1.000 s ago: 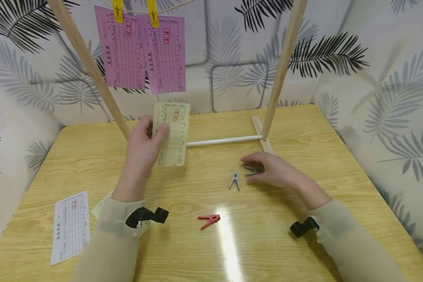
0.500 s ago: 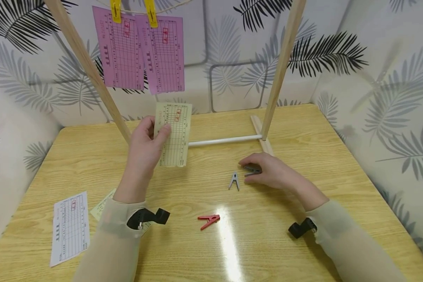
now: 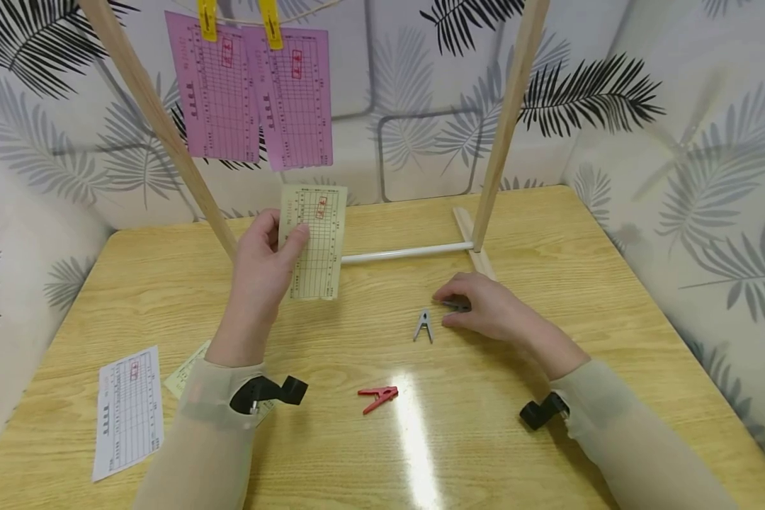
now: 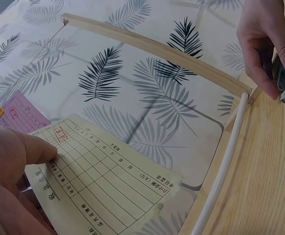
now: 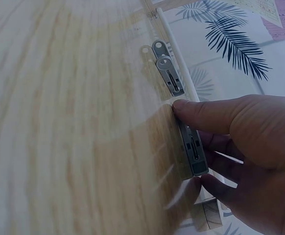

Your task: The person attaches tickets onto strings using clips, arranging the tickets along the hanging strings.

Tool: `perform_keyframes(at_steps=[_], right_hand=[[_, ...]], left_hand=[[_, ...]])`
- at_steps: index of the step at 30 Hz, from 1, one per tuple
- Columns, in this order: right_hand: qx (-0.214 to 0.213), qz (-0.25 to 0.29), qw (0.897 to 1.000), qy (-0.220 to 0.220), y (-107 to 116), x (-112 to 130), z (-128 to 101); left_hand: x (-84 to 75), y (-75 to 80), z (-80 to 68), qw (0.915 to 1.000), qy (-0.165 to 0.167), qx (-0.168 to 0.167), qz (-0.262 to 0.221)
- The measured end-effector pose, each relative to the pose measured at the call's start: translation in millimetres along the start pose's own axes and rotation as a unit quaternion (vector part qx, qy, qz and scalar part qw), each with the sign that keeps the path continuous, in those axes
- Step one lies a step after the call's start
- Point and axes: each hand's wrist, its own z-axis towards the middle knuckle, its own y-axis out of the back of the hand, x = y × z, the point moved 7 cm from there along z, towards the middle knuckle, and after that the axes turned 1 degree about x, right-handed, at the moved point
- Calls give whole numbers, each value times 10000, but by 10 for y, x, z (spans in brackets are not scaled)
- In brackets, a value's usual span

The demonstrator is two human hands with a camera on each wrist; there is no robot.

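Note:
My left hand (image 3: 264, 262) holds a pale yellow receipt slip (image 3: 319, 248) upright, thumb across its printed front and the other fingers behind. In the left wrist view the lower edge of the slip looks slightly torn. Low over the table at the right, my right hand (image 3: 491, 304) has thumb and fingers around a grey clothespin (image 5: 191, 147); in the head view the hand covers part of it. Just left of those fingertips lies a second grey clothespin (image 3: 423, 326), legs toward me. A red clothespin (image 3: 379, 398) lies nearer the front.
Two pink slips (image 3: 293, 99) hang from a string by yellow clothespins (image 3: 271, 25). The string belongs to a wooden frame (image 3: 510, 120) with a white crossbar (image 3: 408, 253). A white slip (image 3: 127, 414) and another yellow slip (image 3: 183, 372) lie at left, the latter partly under my forearm.
My right thumb and fingers have drawn closer around the grey clothespin, covering more of it. The left hand with the yellow slip has shifted slightly to the right.

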Motion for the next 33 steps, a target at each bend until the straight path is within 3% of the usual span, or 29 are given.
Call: perform_keyframes(at_steps=[20, 33], right_hand=[[-48, -109, 9995, -284, -9, -41, 20], [-342, 761, 9949, -572, 132, -27, 9]], left_hand=[[-35, 28, 6, 9998, -132, -56, -99], [-48, 18, -8, 9997, -169, -59, -163]])
